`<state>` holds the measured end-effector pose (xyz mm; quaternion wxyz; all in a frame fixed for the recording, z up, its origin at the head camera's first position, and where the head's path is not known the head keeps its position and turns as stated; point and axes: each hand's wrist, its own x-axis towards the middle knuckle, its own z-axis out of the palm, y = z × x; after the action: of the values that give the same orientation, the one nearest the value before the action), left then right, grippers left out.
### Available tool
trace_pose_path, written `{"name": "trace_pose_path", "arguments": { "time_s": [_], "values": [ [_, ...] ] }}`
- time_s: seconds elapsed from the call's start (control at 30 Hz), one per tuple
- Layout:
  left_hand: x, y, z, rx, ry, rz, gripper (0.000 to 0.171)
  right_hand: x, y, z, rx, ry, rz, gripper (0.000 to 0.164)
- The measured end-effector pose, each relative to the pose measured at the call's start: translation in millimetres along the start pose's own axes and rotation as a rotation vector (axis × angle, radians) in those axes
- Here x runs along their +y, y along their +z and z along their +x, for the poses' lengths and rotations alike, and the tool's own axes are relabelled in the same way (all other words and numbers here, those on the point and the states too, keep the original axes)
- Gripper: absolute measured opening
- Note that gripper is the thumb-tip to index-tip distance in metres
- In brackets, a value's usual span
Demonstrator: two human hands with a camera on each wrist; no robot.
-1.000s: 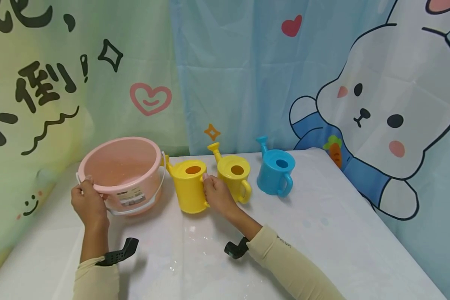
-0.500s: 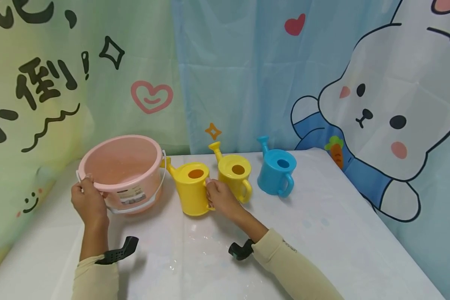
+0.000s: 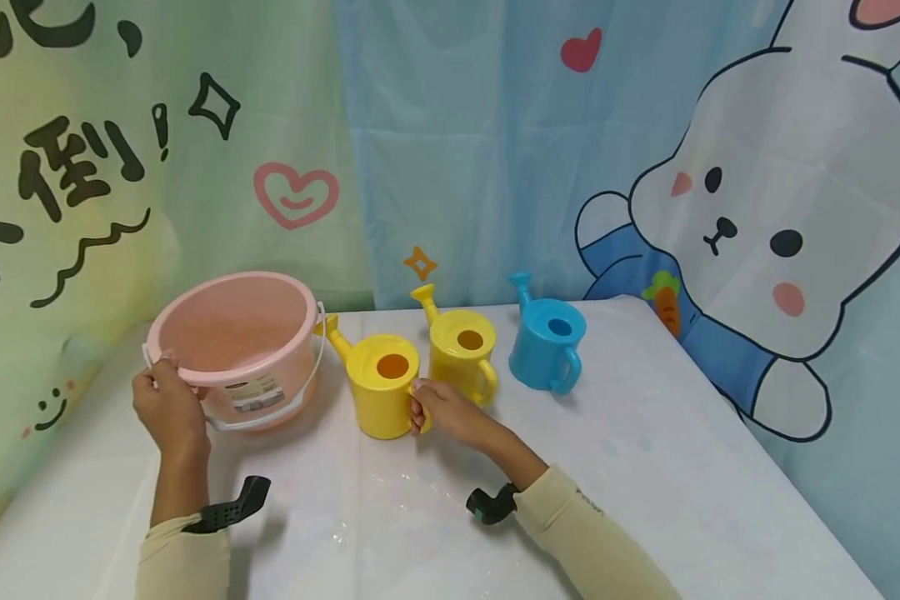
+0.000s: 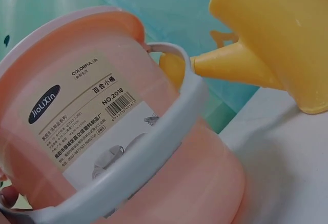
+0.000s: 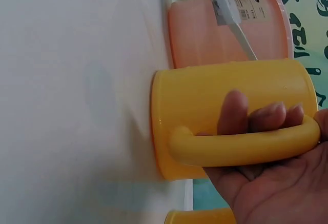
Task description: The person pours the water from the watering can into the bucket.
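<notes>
My left hand (image 3: 171,408) grips the near left rim of a pink bucket (image 3: 285,350), thumb over the edge. The bucket's white handle (image 4: 148,157) hangs down across its labelled front. With my right hand (image 3: 450,412) I hold a yellow watering can (image 3: 378,396) by its handle (image 5: 246,144), fingers curled through the loop. Its spout (image 4: 225,65) points left, its tip close to the bucket's right side; whether they touch I cannot tell. Whether the can's base rests on the table is also unclear.
Behind my right hand stands a second yellow watering can (image 3: 457,350). A blue watering can (image 3: 546,346) is further right. All are on a white-covered table (image 3: 645,467), with a printed cloth backdrop (image 3: 465,167) behind.
My right hand has drawn the held yellow watering can slightly toward me and to the right. My left hand stays on the bucket's rim. The view has shifted a little.
</notes>
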<state>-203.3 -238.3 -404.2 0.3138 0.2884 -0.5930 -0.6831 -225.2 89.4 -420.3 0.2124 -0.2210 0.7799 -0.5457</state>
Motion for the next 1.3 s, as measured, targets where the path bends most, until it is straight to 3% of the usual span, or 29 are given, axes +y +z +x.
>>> {"name": "trace_pose_path", "arguments": {
  "time_s": [0.27, 0.5, 0.7, 0.87, 1.1, 1.3],
  "values": [
    [-0.1, -0.1, -0.1, -0.003, 0.001, -0.021, 0.020, 0.6, -1.4, -2.1, -0.037, -0.016, -0.006, 0.043],
    [0.1, 1.6, 0.4, -0.003, 0.000, -0.022, 0.019, 3.8, -2.2, -2.6, -0.022, -0.040, -0.036, 0.041],
    [0.3, 2.2, 1.1, -0.003, -0.005, -0.009, 0.019, 1.5, -4.5, -2.9, -0.009, -0.003, -0.106, 0.039],
    [-0.2, 0.0, 2.7, 0.003, -0.002, -0.005, 0.018, -1.5, -8.2, -4.1, 0.053, 0.032, -0.207, 0.040],
    [-1.0, 0.2, 3.0, 0.011, 0.010, -0.031, 0.017, -0.2, -16.5, -16.3, 0.152, 0.090, -0.218, 0.030],
    [0.2, 0.7, 1.7, 0.013, 0.019, -0.025, 0.018, 5.3, -30.6, -30.6, 0.212, 0.006, -0.165, 0.018]
  ]
}}
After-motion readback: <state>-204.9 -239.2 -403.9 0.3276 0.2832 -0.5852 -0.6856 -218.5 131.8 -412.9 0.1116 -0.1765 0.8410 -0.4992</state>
